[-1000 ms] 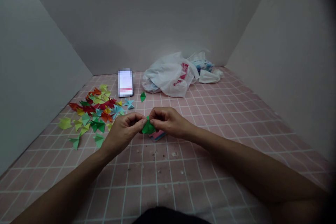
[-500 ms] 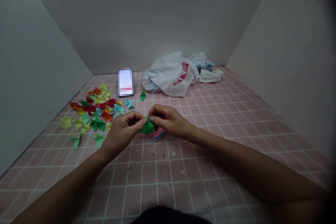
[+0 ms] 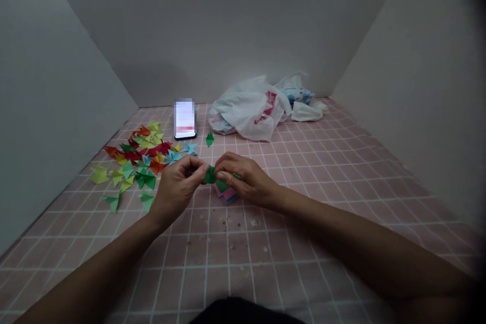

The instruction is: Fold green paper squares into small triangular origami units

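Observation:
Both hands meet over the pink tiled surface (image 3: 304, 172) and pinch one small piece of folded green paper (image 3: 210, 176). My left hand (image 3: 178, 186) grips its left end with curled fingers. My right hand (image 3: 243, 177) holds the right end, thumb and forefinger pressed on it. Just below the hands lies a small stack of coloured paper squares (image 3: 225, 194), pink on top. A single green folded piece (image 3: 208, 138) lies further back.
A heap of folded paper shapes (image 3: 136, 159) in red, yellow, green and blue spreads at the left. A phone (image 3: 185, 119) stands behind it. White plastic bags (image 3: 254, 109) lie at the back. Grey walls close in on three sides.
The green paper looks narrower between the fingers now. Both hands have shifted slightly up and right in view, as the camera moved a little.

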A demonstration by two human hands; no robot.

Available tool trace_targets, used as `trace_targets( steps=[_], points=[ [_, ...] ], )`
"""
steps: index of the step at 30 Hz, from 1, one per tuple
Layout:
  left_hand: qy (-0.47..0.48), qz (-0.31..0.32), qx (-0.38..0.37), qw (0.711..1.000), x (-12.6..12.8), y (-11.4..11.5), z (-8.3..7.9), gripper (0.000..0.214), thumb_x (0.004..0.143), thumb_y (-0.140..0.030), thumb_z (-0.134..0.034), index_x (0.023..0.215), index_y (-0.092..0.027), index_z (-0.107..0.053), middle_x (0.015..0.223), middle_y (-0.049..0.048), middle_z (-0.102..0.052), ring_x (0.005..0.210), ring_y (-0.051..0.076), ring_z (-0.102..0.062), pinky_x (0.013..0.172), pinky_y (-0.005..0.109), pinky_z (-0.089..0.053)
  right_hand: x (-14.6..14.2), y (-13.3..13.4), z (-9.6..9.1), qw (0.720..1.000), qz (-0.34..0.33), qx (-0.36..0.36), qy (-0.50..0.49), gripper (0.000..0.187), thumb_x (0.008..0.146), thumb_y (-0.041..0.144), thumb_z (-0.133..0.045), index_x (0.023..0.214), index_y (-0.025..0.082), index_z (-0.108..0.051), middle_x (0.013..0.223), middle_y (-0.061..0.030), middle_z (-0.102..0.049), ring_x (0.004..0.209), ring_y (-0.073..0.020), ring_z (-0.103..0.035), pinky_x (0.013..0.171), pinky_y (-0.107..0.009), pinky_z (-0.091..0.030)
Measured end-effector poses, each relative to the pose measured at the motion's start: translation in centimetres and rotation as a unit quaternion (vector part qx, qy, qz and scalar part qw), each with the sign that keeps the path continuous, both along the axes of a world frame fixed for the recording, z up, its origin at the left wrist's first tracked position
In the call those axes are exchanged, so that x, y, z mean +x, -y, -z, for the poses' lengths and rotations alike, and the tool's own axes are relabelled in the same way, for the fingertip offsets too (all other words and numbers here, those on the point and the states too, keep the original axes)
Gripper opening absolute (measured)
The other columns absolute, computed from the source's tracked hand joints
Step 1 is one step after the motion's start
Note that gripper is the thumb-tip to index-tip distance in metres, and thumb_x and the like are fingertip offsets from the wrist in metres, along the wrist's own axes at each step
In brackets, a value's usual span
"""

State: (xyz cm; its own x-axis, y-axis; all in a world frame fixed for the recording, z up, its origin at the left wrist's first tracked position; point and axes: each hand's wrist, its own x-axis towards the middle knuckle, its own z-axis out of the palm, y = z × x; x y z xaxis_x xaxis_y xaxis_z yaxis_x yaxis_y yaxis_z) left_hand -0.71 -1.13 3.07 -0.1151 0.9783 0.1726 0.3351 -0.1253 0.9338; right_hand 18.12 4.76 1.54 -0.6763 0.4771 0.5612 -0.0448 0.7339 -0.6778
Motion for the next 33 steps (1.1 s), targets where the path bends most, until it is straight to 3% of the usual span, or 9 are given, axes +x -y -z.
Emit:
trace_targets(
  steps=[3,7,11,14,18,27,33],
  points=[
    [-0.022,0.008,0.023,0.999,0.09,0.06,0.27,0.017,0.085,-0.032,-0.066,0.077,-0.017,-0.065,0.07,-0.0011,-0.065,0.064,0.012,-0.06,0.06,0.023,-0.048,-0.02,0.31,-0.29,0.997,0.023,-0.08,0.005,0.03,0.101,0.034,-0.048,0.079,0.017,-0.061,0.084,-0.0053,-0.062,0.081,-0.0166,-0.059,0.076,-0.032,-0.047],
    [-0.12,0.031,0.089,0.988,0.29,0.11,0.48,0.013,0.086,-0.026,-0.065,0.075,-0.018,-0.066,0.068,-0.0013,-0.065,0.062,0.012,-0.059,0.058,0.023,-0.045,-0.3,0.86,-0.45,0.968,0.07,-0.239,-0.01,0.017,0.088,0.032,-0.066,0.081,0.018,-0.056,0.075,0.0012,-0.059,0.066,-0.0123,-0.056,0.059,-0.025,-0.044],
    [-0.184,0.049,0.134,0.973,0.38,0.1,0.47,0.011,0.086,-0.019,-0.064,0.076,-0.017,-0.066,0.068,-0.0009,-0.066,0.062,0.012,-0.061,0.06,0.023,-0.045,-0.64,1.0,-0.41,0.934,0.034,-0.355,0.004,0.013,0.082,0.025,-0.067,0.085,0.019,-0.057,0.075,0.0019,-0.062,0.062,-0.0116,-0.059,0.053,-0.023,-0.046],
    [-0.199,0.063,0.145,0.967,0.33,0.07,0.47,0.01,0.087,-0.018,-0.064,0.078,-0.017,-0.067,0.069,-0.0008,-0.067,0.062,0.011,-0.061,0.06,0.022,-0.046,-0.74,0.95,-0.44,0.914,0.038,-0.403,0.038,0.005,0.082,0.019,-0.063,0.08,0.017,-0.059,0.071,0.0011,-0.062,0.06,-0.0115,-0.061,0.053,-0.023,-0.049],
    [-0.209,0.079,0.157,0.962,0.19,-0.03,0.49,0.01,0.088,-0.016,-0.064,0.079,-0.017,-0.066,0.069,-0.001,-0.067,0.062,0.011,-0.061,0.06,0.021,-0.045,-0.7,0.91,-0.55,0.904,0.042,-0.423,0.048,0.007,0.081,0.013,-0.061,0.076,0.017,-0.058,0.069,0.0014,-0.062,0.06,-0.011,-0.062,0.054,-0.023,-0.052],
    [-0.199,0.108,0.135,0.965,0.02,-0.43,0.3,0.012,0.088,-0.019,-0.063,0.077,-0.018,-0.067,0.071,-0.0006,-0.067,0.065,0.012,-0.061,0.063,0.024,-0.046,-0.65,1.02,-0.32,0.915,0.033,-0.4,0.036,0.01,0.08,0.019,-0.063,0.071,0.017,-0.059,0.068,0.0004,-0.062,0.06,-0.0122,-0.062,0.052,-0.024,-0.05],
    [0.023,0.074,0.032,0.996,0.07,-0.36,0.88,0.023,0.095,-0.036,-0.057,0.11,-0.019,-0.064,0.092,0.0029,-0.069,0.082,0.016,-0.068,0.077,0.029,-0.056,-0.48,0.49,-0.08,0.916,0.095,-0.387,-0.049,0.01,0.073,0.023,-0.068,0.069,0.017,-0.061,0.065,0.003,-0.059,0.06,-0.0103,-0.054,0.055,-0.022,-0.042]
  ],
)
